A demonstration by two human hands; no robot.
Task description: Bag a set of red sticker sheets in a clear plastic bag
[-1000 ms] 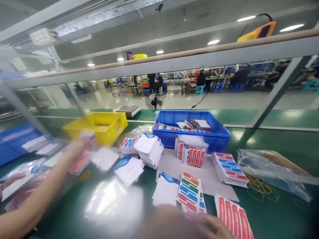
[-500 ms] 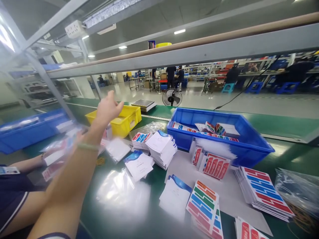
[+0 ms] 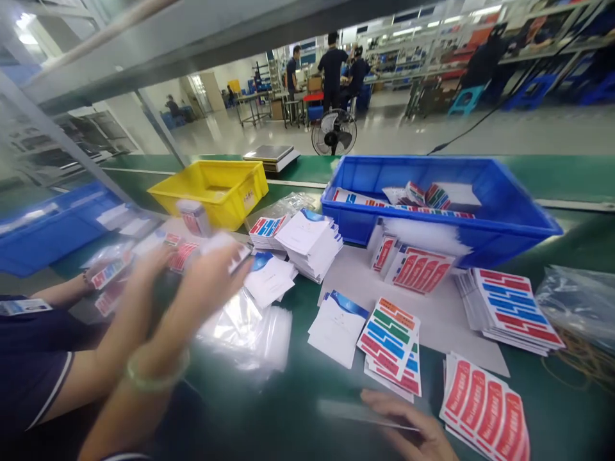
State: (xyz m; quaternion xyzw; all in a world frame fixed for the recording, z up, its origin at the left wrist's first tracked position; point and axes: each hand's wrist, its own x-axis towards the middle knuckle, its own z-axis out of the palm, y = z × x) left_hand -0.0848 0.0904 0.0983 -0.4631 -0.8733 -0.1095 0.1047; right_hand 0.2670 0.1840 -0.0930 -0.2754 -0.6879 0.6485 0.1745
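My left hand [image 3: 204, 282], with a pale green bangle at the wrist, is smeared by motion over the table's left side. Its fingers close around something small and whitish with a dark edge, too blurred to name. Beside it are clear plastic bags [image 3: 254, 336] and a white leaflet with a blue top [image 3: 269, 278]. At the bottom edge my right hand [image 3: 408, 426] is curled round a thin whitish sheet [image 3: 348, 412], seen nearly edge-on and blurred. Near it lie coloured sticker sheets [image 3: 391, 336], red-printed sticker sheets [image 3: 485, 410] and white leaflets [image 3: 339, 330].
A co-worker's hands [image 3: 148, 262] handle sticker packets at left, close to my left arm. A yellow bin [image 3: 206, 182] and a blue bin [image 3: 432, 237] stand at the back. A leaflet stack [image 3: 307, 240], sticker stack [image 3: 514, 307] and rubber bands [image 3: 581, 358] lie about.
My left hand has come down and back from near the yellow bin to the table. My right hand has entered at the bottom with a thin sheet. The view has tilted down.
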